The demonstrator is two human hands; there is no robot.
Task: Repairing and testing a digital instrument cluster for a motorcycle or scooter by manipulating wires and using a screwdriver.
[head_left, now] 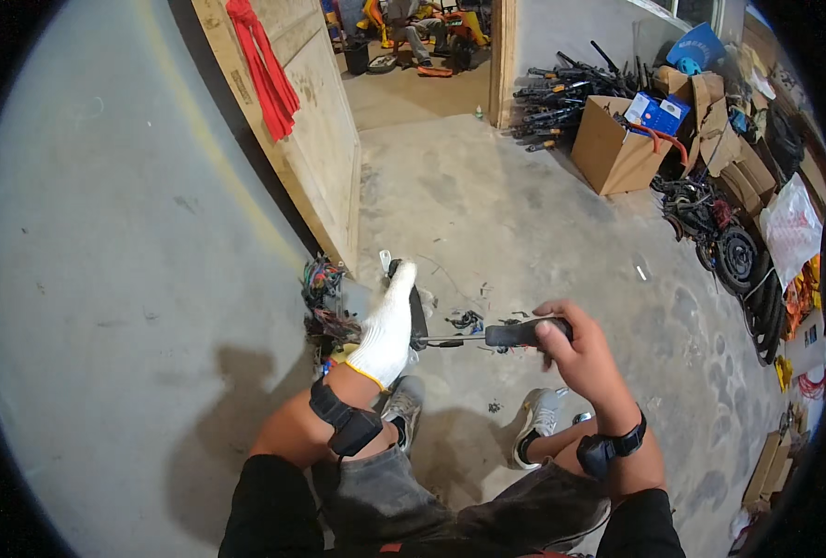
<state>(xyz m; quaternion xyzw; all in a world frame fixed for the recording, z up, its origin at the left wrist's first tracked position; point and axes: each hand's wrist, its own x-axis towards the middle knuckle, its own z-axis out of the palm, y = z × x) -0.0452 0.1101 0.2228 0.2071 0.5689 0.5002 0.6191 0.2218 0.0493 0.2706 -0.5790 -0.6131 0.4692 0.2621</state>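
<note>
Your gloved left hand (pixel 389 321) grips a black part (pixel 418 314) above the floor (pixel 487 205); your right (pixel 580 349) loosely holds the screwdriver (pixel 503 336), which could slip sideways into your left.

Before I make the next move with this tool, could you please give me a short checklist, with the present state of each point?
1. Left hand gloved and gripping the black part: ok.
2. Right hand holding the screwdriver-like tool by its handle: ok.
3. Right hand gloved: not ok, it is bare.
4. Tool's tip properly seated: cannot tell; the shaft reaches toward the black part, but its end is too small to make out.
5. Floor free of loose bits: not ok, small dark pieces lie there.
</note>
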